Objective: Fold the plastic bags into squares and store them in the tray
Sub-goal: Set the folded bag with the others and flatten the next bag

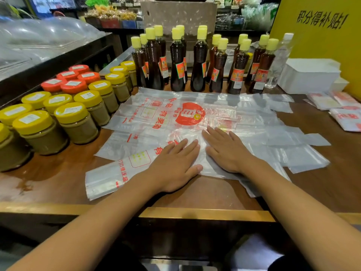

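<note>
Two flat palms, left hand (175, 161) and right hand (226, 151), gripping nothing | you press printed plastic bag (162, 118) | risk: slick film slides, fold skews.

Clear plastic bags (195, 118) printed red; yellow-lidded jars (78, 122).

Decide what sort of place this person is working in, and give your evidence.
Probably a grocery shop counter: rows of labelled, yellow-capped sauce bottles and lidded jars set out like stock, printed plastic bags spread on the wooden counter, and packed shelves behind.
</note>
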### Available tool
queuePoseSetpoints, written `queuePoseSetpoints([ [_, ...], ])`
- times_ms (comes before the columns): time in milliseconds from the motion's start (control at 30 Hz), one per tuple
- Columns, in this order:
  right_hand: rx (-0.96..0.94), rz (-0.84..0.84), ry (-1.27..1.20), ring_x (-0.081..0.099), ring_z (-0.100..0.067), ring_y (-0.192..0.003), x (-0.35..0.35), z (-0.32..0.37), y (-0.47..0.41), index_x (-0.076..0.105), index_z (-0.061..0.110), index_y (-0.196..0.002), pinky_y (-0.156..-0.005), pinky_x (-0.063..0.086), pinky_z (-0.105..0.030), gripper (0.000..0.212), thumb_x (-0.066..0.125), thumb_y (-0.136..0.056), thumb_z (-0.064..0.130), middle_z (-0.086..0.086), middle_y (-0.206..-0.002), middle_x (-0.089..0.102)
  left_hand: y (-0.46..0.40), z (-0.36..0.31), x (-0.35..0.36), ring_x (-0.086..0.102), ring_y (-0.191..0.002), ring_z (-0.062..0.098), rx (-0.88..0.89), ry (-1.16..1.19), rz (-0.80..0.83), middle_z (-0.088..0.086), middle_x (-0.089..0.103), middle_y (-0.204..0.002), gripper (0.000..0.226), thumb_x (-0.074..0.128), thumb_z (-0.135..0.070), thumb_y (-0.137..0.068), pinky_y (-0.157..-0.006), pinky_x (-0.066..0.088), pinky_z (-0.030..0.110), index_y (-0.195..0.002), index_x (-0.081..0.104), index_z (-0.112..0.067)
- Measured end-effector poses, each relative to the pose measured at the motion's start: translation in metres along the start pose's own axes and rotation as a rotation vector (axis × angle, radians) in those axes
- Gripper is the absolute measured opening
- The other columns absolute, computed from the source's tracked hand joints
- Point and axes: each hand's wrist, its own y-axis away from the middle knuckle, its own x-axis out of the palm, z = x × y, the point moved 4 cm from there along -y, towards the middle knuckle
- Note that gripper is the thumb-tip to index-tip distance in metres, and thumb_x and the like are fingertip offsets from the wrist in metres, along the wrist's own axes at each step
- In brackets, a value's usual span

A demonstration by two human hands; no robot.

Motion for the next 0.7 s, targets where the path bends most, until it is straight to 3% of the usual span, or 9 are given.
queuePoseSetpoints([
  [67,0.018,-0.046,-0.078,0.01,-0.02,-0.154,-0.001,0.0,0.0,0.017,0.023,-0.16,-0.124,0.009,-0.045,0.06,0.026,-0.106,0.046,0.001,-0.168,0.013,0.003,0.003,0.0,-0.012,-0.154,0.011,0.007,0.017,0.008,-0.009,-0.011,-0.168,0.069,0.013,-0.059,-0.104,-0.126,-0.006,0.037,-0.162,-0.002,-0.025],
  [100,0.043,-0.127,-0.143,0.025,-0.026,-0.148,-0.005,-0.001,0.001,0.034,0.022,-0.152,-0.119,0.021,-0.046,0.055,0.03,-0.103,0.048,-0.003,-0.161,0.033,0.004,0.005,0.0,-0.012,-0.154,0.011,0.007,0.003,0.0,-0.009,-0.011,-0.168,0.071,0.013,-0.061,-0.103,-0.126,-0.005,0.037,-0.162,-0.003,-0.025],
  [133,0.086,-0.23,-0.188,0.04,-0.03,-0.136,-0.011,-0.004,0.002,0.05,0.022,-0.136,-0.107,0.032,-0.044,0.047,0.033,-0.101,0.05,-0.005,-0.144,0.051,0.004,0.005,0.001,-0.011,-0.154,0.011,0.007,-0.015,-0.009,-0.009,-0.012,-0.168,0.073,0.012,-0.063,-0.102,-0.126,-0.005,0.037,-0.162,-0.003,-0.025],
  [200,0.195,-0.349,-0.17,0.048,-0.03,-0.114,-0.022,-0.01,0.004,0.063,0.026,-0.113,-0.088,0.031,-0.04,0.038,0.037,-0.099,0.05,-0.003,-0.115,0.06,0.005,0.004,0.002,-0.011,-0.155,0.012,0.007,-0.034,-0.018,-0.008,-0.011,-0.168,0.075,0.012,-0.066,-0.1,-0.126,-0.005,0.037,-0.162,-0.004,-0.025],
  [267,0.264,-0.309,-0.15,0.044,-0.025,-0.107,-0.024,-0.01,0.004,0.064,0.028,-0.103,-0.085,0.027,-0.039,0.033,0.044,-0.098,0.052,0.001,-0.104,0.055,0.004,0.002,0.003,-0.01,-0.155,0.012,0.004,-0.031,-0.031,-0.008,-0.01,-0.169,0.076,0.013,-0.066,-0.1,-0.125,-0.005,0.036,-0.162,-0.003,-0.025],
  [400,0.283,-0.276,-0.176,0.042,-0.022,-0.096,-0.024,0.001,-0.001,0.049,0.026,-0.083,-0.081,0.029,-0.039,0.027,0.056,-0.093,0.05,0.005,-0.089,0.049,0.005,0.002,0.0,-0.01,-0.155,0.012,-0.009,0.014,-0.053,-0.009,-0.009,-0.169,0.074,0.018,-0.065,-0.101,-0.125,-0.004,0.036,-0.162,0.0,-0.026],
  [567,0.183,-0.325,-0.642,0.051,-0.017,-0.074,-0.028,0.014,-0.001,0.047,0.018,-0.103,-0.065,0.04,-0.03,0.021,0.065,-0.093,0.024,0.001,-0.085,0.056,0.006,0.0,-0.009,0.006,-0.153,0.02,-0.012,0.063,-0.133,-0.006,0.006,-0.169,0.063,0.035,-0.057,-0.102,-0.118,0.013,0.048,-0.155,0.024,-0.026],
  [700,0.215,-0.429,-0.706,0.049,-0.014,-0.071,-0.045,-0.007,0.004,0.047,0.017,-0.112,-0.06,0.039,-0.026,0.027,0.066,-0.093,0.012,-0.001,-0.087,0.053,-0.003,0.002,-0.024,0.021,-0.148,0.023,-0.006,0.162,-0.14,-0.004,0.027,-0.163,0.059,0.046,-0.046,-0.102,-0.116,0.018,0.047,-0.154,0.026,-0.026],
])
